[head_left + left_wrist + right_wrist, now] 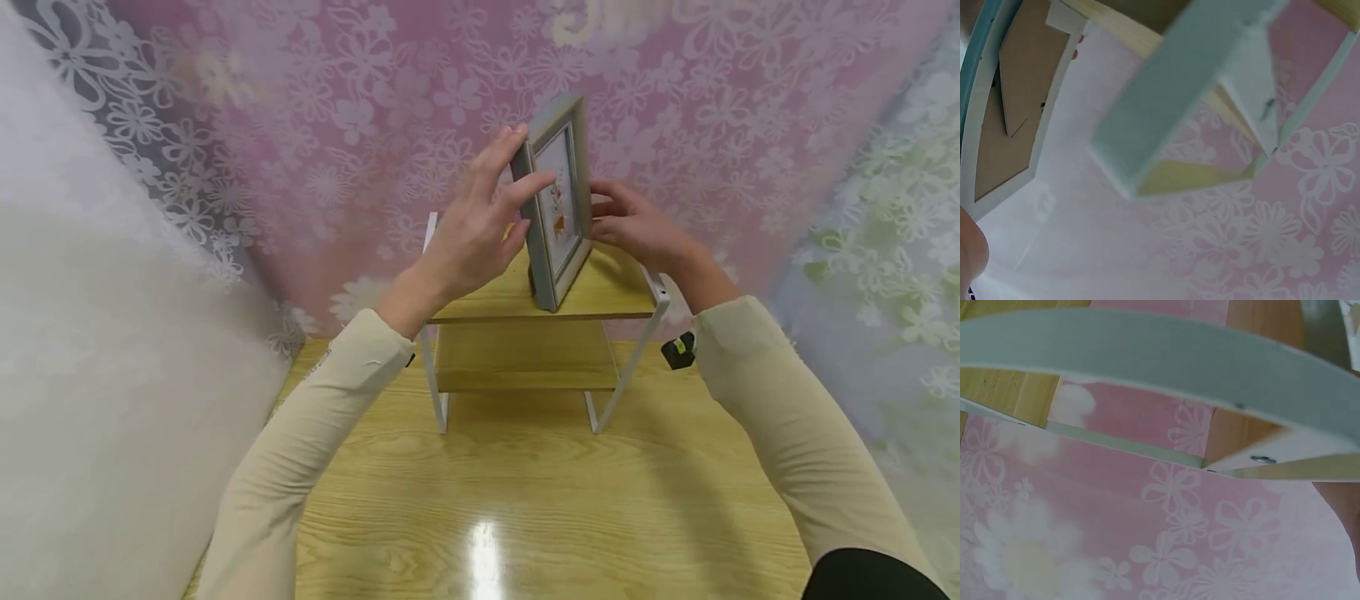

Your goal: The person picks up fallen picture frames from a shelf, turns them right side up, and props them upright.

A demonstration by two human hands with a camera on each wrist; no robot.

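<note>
A grey picture frame (538,250) with a small plant picture stands upright and turned sideways on the wooden top of a small shelf (487,300). My left hand (472,221) grips its left side, one finger reaching across the front. At the other side, my right hand (641,229) holds the right edge with bent fingers, their tips partly hidden. The left wrist view shows the frame's brown backing (1029,69) with a flap, and part of my left hand (971,250). Part of my right hand (1342,515) shows at the right wrist view's edge.
The shelf has a lower board (525,354) and white metal legs (633,362), standing on a wood-pattern floor (420,500). Behind it hangs a pink flowered curtain (360,183). Pale fabric walls rise at left (112,333) and right (885,275).
</note>
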